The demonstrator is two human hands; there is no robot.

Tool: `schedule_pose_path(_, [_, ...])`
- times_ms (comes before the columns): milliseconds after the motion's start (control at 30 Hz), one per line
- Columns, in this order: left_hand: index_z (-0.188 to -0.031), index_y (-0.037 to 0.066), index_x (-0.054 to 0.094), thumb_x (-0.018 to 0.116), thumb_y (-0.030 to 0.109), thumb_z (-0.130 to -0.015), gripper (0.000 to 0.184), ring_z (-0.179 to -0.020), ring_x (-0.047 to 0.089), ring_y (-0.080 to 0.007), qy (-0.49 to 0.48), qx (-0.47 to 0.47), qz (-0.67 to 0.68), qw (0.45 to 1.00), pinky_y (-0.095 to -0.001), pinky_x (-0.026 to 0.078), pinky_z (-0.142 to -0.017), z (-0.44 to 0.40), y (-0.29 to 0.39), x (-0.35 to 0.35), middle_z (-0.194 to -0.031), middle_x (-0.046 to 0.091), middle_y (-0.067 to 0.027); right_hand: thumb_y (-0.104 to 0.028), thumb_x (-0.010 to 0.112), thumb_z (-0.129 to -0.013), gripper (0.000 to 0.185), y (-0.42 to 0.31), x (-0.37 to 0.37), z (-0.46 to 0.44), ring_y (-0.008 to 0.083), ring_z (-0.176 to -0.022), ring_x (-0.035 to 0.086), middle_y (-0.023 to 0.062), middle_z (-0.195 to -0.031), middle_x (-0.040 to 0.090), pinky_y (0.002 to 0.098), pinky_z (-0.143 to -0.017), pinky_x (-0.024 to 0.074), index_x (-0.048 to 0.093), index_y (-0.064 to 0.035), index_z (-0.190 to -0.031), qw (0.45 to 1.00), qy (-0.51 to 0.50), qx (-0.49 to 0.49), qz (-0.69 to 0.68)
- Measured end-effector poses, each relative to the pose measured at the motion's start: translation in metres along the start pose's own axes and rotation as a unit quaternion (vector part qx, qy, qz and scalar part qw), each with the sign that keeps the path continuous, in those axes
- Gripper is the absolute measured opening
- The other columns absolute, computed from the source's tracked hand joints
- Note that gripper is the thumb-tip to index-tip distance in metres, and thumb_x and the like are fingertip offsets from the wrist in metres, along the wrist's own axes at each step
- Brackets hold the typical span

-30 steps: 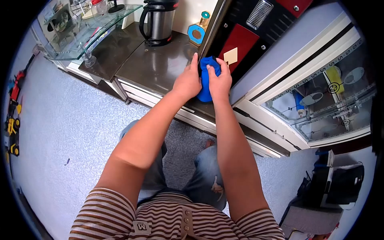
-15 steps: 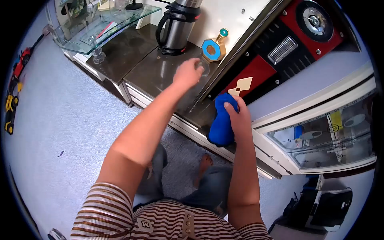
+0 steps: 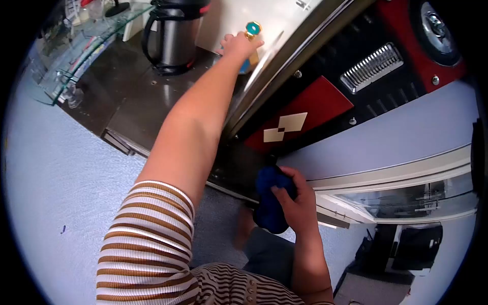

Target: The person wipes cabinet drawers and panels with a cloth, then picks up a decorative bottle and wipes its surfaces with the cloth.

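Observation:
My left hand (image 3: 238,48) reaches to the back of the dark countertop. Its fingers and thumb are around a decorative perfume bottle (image 3: 253,29), blue and gold with a green stopper. Most of the bottle's body is hidden behind the hand. Lower down, my right hand (image 3: 300,203) grips a soft blue cleaning pad (image 3: 273,198) with a dark edge, thumb on top, in front of the cabinet's edge. Just left of the bottle stands a steel thermos jug (image 3: 175,40) with a black handle.
A glass shelf (image 3: 84,46) with small items juts out at the upper left. To the right, a red and black speaker panel (image 3: 325,101) leans beside the counter. A glass-fronted cabinet door (image 3: 401,198) and a black bag (image 3: 418,246) are at lower right.
My left hand has moved up and away from me, from the counter in front of the bottle onto the bottle. The right hand, still with the blue pad, sits lower in view.

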State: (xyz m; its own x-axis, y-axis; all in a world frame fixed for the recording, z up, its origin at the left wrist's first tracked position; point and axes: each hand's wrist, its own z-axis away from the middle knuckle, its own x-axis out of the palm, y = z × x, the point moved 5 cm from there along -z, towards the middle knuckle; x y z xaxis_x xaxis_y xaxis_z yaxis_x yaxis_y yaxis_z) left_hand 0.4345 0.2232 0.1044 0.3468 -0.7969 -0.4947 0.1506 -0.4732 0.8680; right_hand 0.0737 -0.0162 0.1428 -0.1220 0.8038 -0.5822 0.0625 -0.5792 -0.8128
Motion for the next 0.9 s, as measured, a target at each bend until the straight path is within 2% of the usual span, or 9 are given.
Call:
schedule_pose_path(100, [-0.143, 0.026, 0.055, 0.069, 0.061, -0.082, 0.072, -0.142, 0.028, -0.0425, 0.012, 0.033, 0.060, 0.998, -0.0828, 0.014, -0.109, -0.027, -0.024, 0.027, -0.150, 0.041, -0.0164, -0.009, 0.073, -0.088, 0.042, 0.011, -0.001, 0.002, 0.0273, -0.106, 0.068, 0.0168, -0.116, 0.069, 0.0356, -0.094, 0.0510, 0.062, -0.0059, -0.128, 1.000, 0.010, -0.004, -0.019])
schedule_pose_path(233, [-0.127, 0.014, 0.066, 0.070, 0.060, -0.082, 0.064, -0.130, 0.047, -0.0387, 0.112, 0.174, 0.064, 0.976, -0.0563, 0.035, -0.112, -0.004, -0.051, -0.005, -0.132, 0.056, -0.0196, -0.010, 0.074, -0.087, 0.042, 0.003, -0.002, 0.007, 0.0276, -0.106, 0.068, 0.0166, -0.116, 0.069, 0.0360, -0.094, 0.0509, 0.063, -0.0057, -0.128, 1.000, 0.012, -0.010, -0.019])
schedule_pose_path(267, [-0.114, 0.008, 0.070, 0.072, 0.052, -0.083, 0.054, -0.119, 0.055, -0.0372, 0.121, 0.199, 0.104, 0.967, -0.0443, 0.043, -0.104, 0.018, -0.053, -0.022, -0.122, 0.062, -0.0219, -0.010, 0.074, -0.088, 0.041, 0.003, -0.003, 0.007, 0.0278, -0.106, 0.068, 0.0167, -0.116, 0.069, 0.0363, -0.094, 0.0509, 0.063, -0.0057, -0.127, 1.000, 0.017, -0.013, -0.020])
schedule_pose_path(400, [-0.108, 0.005, 0.068, 0.074, 0.028, -0.089, 0.031, -0.106, 0.060, -0.0348, 0.101, 0.292, 0.110, 0.945, -0.0422, 0.049, -0.095, 0.109, -0.041, -0.118, -0.113, 0.063, -0.0178, -0.015, 0.072, -0.090, 0.039, -0.003, -0.008, 0.006, 0.0275, -0.103, 0.068, 0.0174, -0.112, 0.070, 0.0365, -0.093, 0.0509, 0.063, -0.0057, -0.127, 0.996, 0.049, -0.050, -0.048])
schedule_pose_path(500, [-0.119, 0.004, 0.062, 0.067, 0.024, -0.098, 0.029, -0.110, 0.063, -0.0194, -0.029, 0.149, 0.305, 0.940, -0.0360, 0.051, -0.096, 0.160, -0.048, -0.182, -0.123, 0.064, -0.0103, -0.020, 0.069, -0.093, 0.037, -0.002, -0.003, 0.002, 0.0264, -0.104, 0.068, 0.0182, -0.110, 0.070, 0.0369, -0.094, 0.0506, 0.062, -0.0050, -0.126, 0.988, 0.084, -0.082, -0.101])
schedule_pose_path(633, [-0.107, 0.004, 0.060, 0.056, 0.023, -0.103, 0.020, -0.120, 0.062, -0.0256, -0.173, 0.148, 0.453, 0.862, -0.0400, 0.052, -0.103, 0.250, -0.007, -0.241, -0.138, 0.060, -0.0157, -0.022, 0.065, -0.099, 0.036, -0.022, 0.008, -0.005, 0.0181, -0.102, 0.064, 0.0101, -0.112, 0.069, 0.0333, -0.093, 0.0509, 0.059, -0.0053, -0.130, 0.959, 0.093, -0.103, -0.248])
schedule_pose_path(667, [-0.104, 0.008, 0.058, 0.055, 0.027, -0.103, 0.020, -0.129, 0.057, -0.0322, -0.216, 0.129, 0.463, 0.850, -0.0484, 0.050, -0.108, 0.270, 0.003, -0.242, -0.138, 0.060, -0.0174, -0.022, 0.065, -0.099, 0.034, -0.028, 0.013, -0.006, 0.0165, -0.101, 0.064, 0.0083, -0.110, 0.068, 0.0320, -0.091, 0.0511, 0.060, -0.0053, -0.129, 0.939, 0.077, -0.097, -0.322])
schedule_pose_path(767, [-0.102, 0.008, 0.059, 0.062, 0.033, -0.099, 0.026, -0.132, 0.054, -0.0383, -0.325, 0.071, 0.547, 0.768, -0.0560, 0.047, -0.110, 0.310, 0.016, -0.217, -0.139, 0.059, -0.0174, -0.022, 0.065, -0.101, 0.029, -0.043, 0.024, 0.001, 0.0129, -0.097, 0.062, 0.0037, -0.108, 0.066, 0.0289, -0.085, 0.0511, 0.061, -0.0060, -0.125, 0.884, 0.025, -0.049, -0.464])
schedule_pose_path(900, [-0.098, 0.008, 0.062, 0.069, 0.036, -0.095, 0.030, -0.135, 0.051, -0.0415, -0.411, 0.057, 0.576, 0.705, -0.0591, 0.045, -0.111, 0.347, 0.040, -0.186, -0.137, 0.059, -0.0162, -0.030, 0.062, -0.103, 0.038, -0.038, 0.036, 0.025, 0.0159, -0.112, 0.062, 0.0051, -0.122, 0.065, 0.0327, -0.098, 0.0488, 0.058, -0.0082, -0.134, 0.829, -0.062, 0.033, -0.555])
